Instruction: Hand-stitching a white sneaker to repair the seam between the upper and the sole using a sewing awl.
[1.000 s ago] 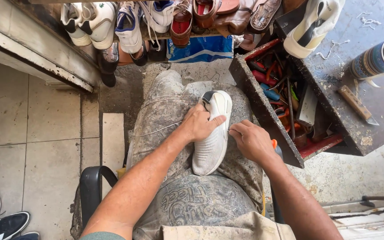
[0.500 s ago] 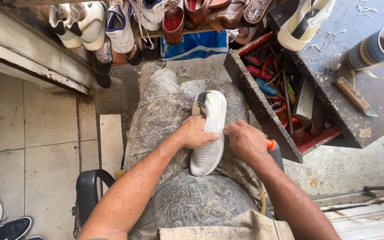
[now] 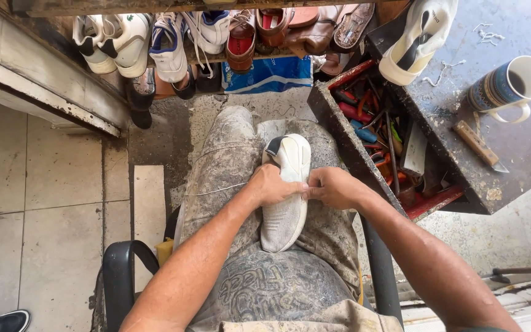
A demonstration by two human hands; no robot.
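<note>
Tools [image 3: 383,142] fill the open drawer [image 3: 339,132] beside both hands [image 3: 305,187].

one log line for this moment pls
left hand: grips white shoe on lap | right hand: pinches shoe's edge | tool tray and mug at right

Bright, even daylight falls from above, with glare at the far right corner of the surface [image 3: 523,141]. Shadows are soft and deepest under the shoe shelf [image 3: 155,6]. Focus stays sharp; straight lines bow near the picture edges.
</note>
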